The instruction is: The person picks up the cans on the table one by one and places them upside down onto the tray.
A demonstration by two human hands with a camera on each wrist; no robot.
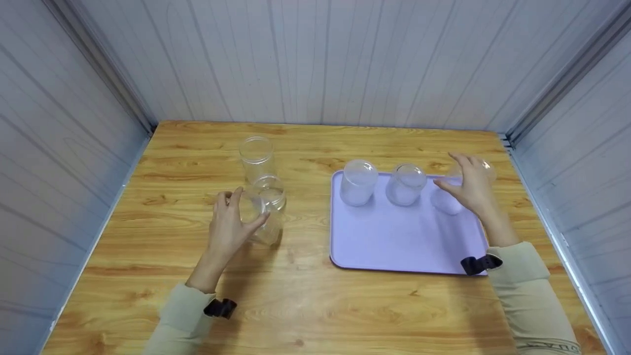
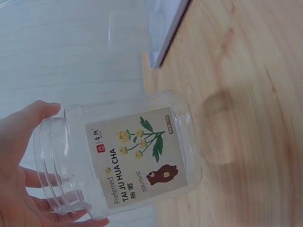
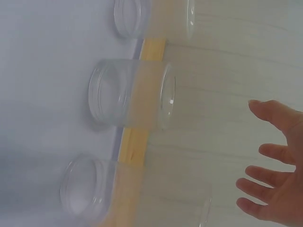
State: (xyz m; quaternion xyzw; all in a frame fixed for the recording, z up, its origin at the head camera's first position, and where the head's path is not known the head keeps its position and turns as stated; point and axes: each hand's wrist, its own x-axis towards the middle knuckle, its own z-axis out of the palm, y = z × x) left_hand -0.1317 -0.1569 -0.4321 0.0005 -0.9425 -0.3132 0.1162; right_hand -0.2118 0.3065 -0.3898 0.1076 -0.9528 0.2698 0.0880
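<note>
My left hand (image 1: pixel 229 224) grips a clear jar (image 1: pixel 267 230) round its threaded neck, thumb on one side and fingers on the other. In the left wrist view the jar's label (image 2: pixel 137 158) shows yellow flowers, a brown bear and the words TAI JU HUA CHA. A shadow lies on the wood beyond its base. My right hand (image 1: pixel 471 185) is spread above the back right of the lilac tray (image 1: pixel 394 246), holding nothing. Below it stands a clear container (image 1: pixel 447 201), partly hidden by the hand in the head view. In the right wrist view the fingers are apart from the containers.
Two more clear containers, one at the tray's back left (image 1: pixel 359 182) and one at its back middle (image 1: pixel 406 185), stand in line with the third. Behind the held jar are two clear jars (image 1: pixel 256 153) (image 1: pixel 271 190) on the wooden table (image 1: pixel 305 310). Pale panelled walls (image 1: pixel 315 59) enclose the table.
</note>
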